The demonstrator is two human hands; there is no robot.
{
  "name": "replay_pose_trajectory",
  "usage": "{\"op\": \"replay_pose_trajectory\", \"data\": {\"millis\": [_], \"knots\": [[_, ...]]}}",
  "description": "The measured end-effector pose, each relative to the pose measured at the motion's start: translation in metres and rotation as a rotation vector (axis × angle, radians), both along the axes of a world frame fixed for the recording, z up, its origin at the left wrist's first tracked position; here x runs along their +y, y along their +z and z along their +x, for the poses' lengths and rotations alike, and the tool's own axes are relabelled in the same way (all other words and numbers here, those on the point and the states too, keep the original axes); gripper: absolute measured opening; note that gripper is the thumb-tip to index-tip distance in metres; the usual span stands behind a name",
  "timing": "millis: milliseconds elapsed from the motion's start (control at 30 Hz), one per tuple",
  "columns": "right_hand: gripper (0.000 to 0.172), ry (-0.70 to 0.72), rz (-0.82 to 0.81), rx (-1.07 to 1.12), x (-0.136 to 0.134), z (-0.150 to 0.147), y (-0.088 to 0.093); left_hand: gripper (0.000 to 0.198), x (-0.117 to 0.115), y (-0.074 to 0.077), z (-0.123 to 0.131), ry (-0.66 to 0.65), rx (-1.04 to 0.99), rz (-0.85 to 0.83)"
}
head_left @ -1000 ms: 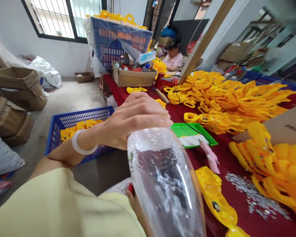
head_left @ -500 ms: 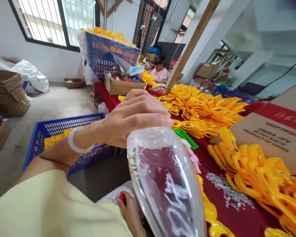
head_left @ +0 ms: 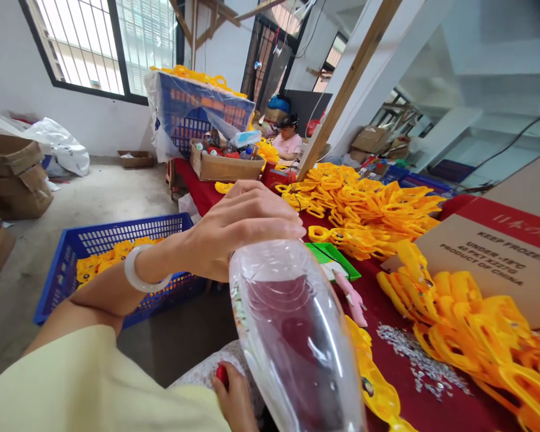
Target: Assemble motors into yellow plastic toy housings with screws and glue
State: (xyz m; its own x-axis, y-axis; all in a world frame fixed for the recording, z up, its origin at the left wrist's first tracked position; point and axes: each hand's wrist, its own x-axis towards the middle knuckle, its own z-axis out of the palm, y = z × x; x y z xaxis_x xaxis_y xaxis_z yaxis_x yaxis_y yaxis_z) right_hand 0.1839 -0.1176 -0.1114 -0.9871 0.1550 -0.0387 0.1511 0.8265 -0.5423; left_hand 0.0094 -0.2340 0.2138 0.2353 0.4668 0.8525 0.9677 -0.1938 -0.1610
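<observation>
My left hand, with a white bangle on its wrist, is wrapped round the far end of a clear plastic bottle. The bottle is tilted close to the camera and hides part of the table. Low in the view, my right hand rests near my lap with its fingers closed on a small red object, perhaps a cap. Right of the bottle lie a pink tool, a green tray and a scatter of small silvery pieces.
Piles of yellow plastic pieces cover the red table, beside a printed carton. A blue basket with yellow pieces stands on the floor at left. Behind are an open box and a seated person.
My left hand and the near end of the bottle have shifted slightly left, and the hand sits lower. More of the green tray and pink tool shows. The whole view has tilted slightly upward.
</observation>
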Motion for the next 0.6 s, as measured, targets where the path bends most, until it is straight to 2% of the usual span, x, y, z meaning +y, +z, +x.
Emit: {"op": "replay_pose_trajectory", "data": {"millis": [167,300,467,600], "knots": [[0.029,-0.079,-0.224,-0.056,0.001,0.001,-0.008,0.030,0.009,-0.017,-0.007,-0.142,-0.052,0.015],[0.030,-0.099,-0.294,-0.086,0.003,0.001,-0.015,0.030,0.012,-0.023,-0.012,-0.156,-0.075,0.020],[0.031,-0.043,-0.287,-0.089,0.005,0.000,-0.020,0.030,0.010,-0.014,-0.016,-0.149,0.003,0.025],[0.020,-0.087,-0.198,-0.029,0.006,-0.003,-0.041,0.025,0.006,-0.003,-0.012,-0.100,-0.005,0.027]]}}
